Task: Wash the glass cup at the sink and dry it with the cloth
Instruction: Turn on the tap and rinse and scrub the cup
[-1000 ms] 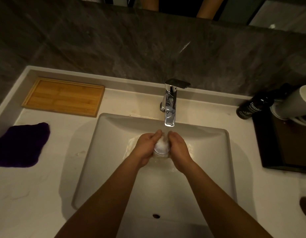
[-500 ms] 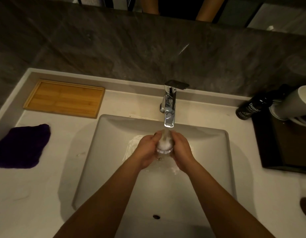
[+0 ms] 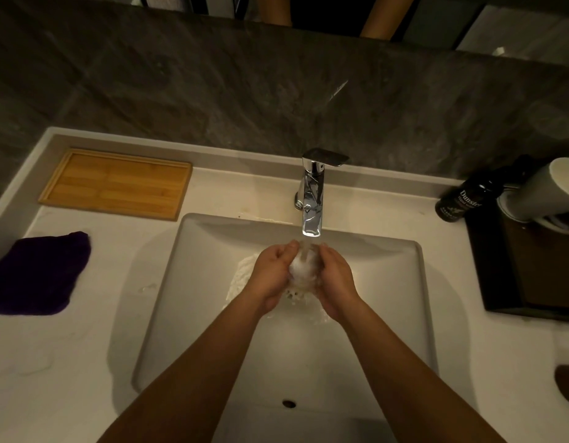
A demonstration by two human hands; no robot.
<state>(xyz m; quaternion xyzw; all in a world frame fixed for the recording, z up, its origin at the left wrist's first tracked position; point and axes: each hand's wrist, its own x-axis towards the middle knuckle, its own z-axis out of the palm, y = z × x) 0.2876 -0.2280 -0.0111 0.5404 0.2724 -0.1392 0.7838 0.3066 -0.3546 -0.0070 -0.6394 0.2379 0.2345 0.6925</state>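
Observation:
The glass cup point(image 3: 304, 265) is under the chrome tap point(image 3: 312, 203), with water running into it and frothing white. My left hand point(image 3: 272, 276) wraps its left side and my right hand point(image 3: 337, 279) wraps its right side, so most of the glass is hidden. Both hands are over the back of the white sink basin point(image 3: 196, 298). Water splashes into the basin below the hands. The dark purple cloth point(image 3: 37, 273) lies flat on the counter to the left of the sink, away from both hands.
A bamboo tray point(image 3: 116, 183) lies at the back left of the counter. At the right, a dark bottle point(image 3: 462, 199) and a white mug point(image 3: 545, 190) stand by a dark tray point(image 3: 532, 276). The overflow hole point(image 3: 288, 403) is in the near sink wall. A dark stone wall rises behind.
My hands have stayed under the tap with the glass, shifting slightly. The water splash around the glass has grown in the basin.

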